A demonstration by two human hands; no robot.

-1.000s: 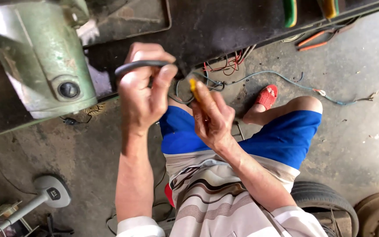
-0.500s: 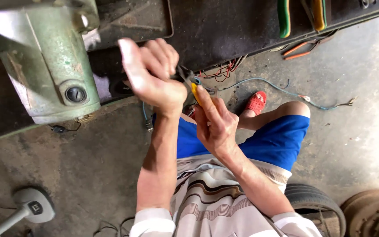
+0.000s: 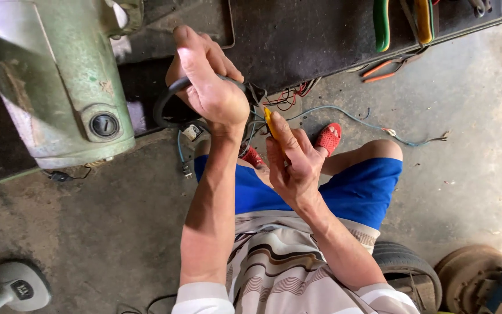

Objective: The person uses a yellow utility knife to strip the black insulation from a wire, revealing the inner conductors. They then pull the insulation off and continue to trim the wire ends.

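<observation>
Your left hand (image 3: 210,87) gripped the black cable (image 3: 167,99); your right hand (image 3: 291,157) pinched the yellow-handled cutter (image 3: 271,121). You needed the cable held taut and steady.

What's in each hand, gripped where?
Left hand is closed around the black cable at its looped bend. Right hand pinches a yellow-handled tool by the handle; its tip is hidden.

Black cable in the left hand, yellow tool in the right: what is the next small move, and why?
Probably bring the yellow-handled tool up to the black cable. The left hand grips the cable in a bent loop at the dark bench edge, while the right hand holds the tool just below, its tip apart from the cable.
</observation>
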